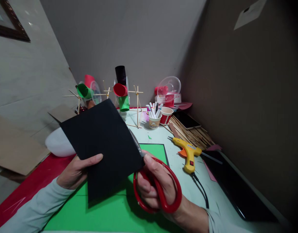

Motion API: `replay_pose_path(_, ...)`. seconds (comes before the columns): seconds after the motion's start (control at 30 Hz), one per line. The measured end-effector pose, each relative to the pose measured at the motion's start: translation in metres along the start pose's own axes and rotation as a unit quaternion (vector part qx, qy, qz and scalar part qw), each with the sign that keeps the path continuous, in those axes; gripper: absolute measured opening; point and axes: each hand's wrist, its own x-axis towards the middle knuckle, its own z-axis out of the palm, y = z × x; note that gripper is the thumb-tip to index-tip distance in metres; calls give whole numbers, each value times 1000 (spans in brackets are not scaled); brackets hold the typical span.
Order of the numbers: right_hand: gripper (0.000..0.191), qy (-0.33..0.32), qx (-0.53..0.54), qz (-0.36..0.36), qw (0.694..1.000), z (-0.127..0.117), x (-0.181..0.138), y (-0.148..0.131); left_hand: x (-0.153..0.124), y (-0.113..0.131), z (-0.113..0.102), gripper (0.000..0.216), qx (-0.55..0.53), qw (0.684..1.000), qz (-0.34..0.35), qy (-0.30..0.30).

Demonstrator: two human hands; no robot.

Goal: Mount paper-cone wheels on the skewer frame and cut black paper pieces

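Note:
My left hand (76, 171) grips the lower left edge of a black paper sheet (102, 142), thumb on top, holding it up over a green sheet (110, 213). Red-handled scissors (160, 191) sit in my right hand (153, 184), fingers through the loops. Their metal blades (136, 144) run along the black sheet's right edge.
A yellow glue gun (189, 152) lies right of the green sheet, cord trailing toward me. Behind it are wooden sticks (192, 132), a cup of markers (154, 120), a red-and-white cup (166, 115) and stick-and-paper-cup models (121, 92). A white bowl (58, 142) sits left. A dark wall rises right.

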Motion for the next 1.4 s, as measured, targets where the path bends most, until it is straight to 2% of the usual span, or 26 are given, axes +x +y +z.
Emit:
replay_pose_path(0.23,58,-56,21,-35,998,-10,6,6,0,2,-2,68,14,1000,5,-14)
replay_pose_path(0.37,53,-55,30,-37,997,-8,4,5,0,2,-1,67,21,1000,10,-12)
replay_pose_path(0.5,51,-30,25,-4,999,-2,2,1,-1,2,1,79,13,1000,10,-2)
replay_pose_path(0.6,59,-15,-3,20,1000,-5,4,-4,-2,2,1,74,11,1000,-7,-4)
replay_pose_path(0.73,67,-85,-30,69,994,-12,8,-11,-3,4,1,58,10,999,-44,-14)
replay_pose_path(0.87,48,-92,-54,11,994,-7,3,-17,-2,11,2,49,-29,999,-40,-6)
replay_pose_path(0.97,47,-80,-131,-60,986,-2,-2,-25,-5,21,1,33,-49,997,-55,-3)
replay_pose_path(1.03,41,-33,-246,-136,959,-4,-3,-34,-9,27,-1,32,-62,995,-74,1)
replay_pose_path(1.07,36,5,-316,-188,930,-7,-2,-39,-12,29,-2,33,-65,994,-82,0)
replay_pose_path(1.17,27,83,-508,-330,791,-17,3,-51,-20,30,-3,35,-48,995,-91,-19)
replay_pose_path(1.23,32,69,-572,-390,718,-23,6,-53,-24,27,-1,38,-28,994,-102,-36)
replay_pose_path(1.27,36,51,-592,-406,694,-25,7,-53,-25,24,1,39,-20,993,-109,-42)
replay_pose_path(1.4,64,-48,-642,-429,634,-27,7,-43,-26,13,5,39,-6,988,-137,-72)
